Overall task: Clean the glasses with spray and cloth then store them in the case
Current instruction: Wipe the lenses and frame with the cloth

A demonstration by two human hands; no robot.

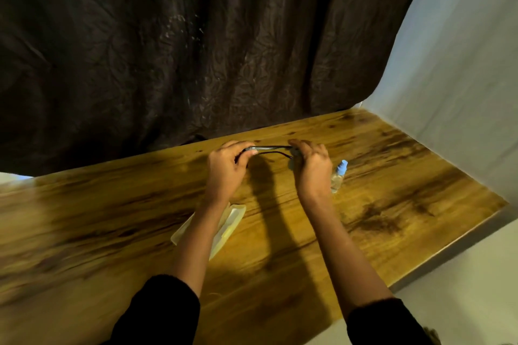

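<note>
glasses [270,149] – held over counter [392,204], between both hands | left hand [227,168] fingers pinch one end; right hand [312,165] fingers clamped on the other | handling: likely light, thin, fragile, lenses smear – grip frame ends only | case [221,228] under left forearm

No legible text — none anywhere.
</note>
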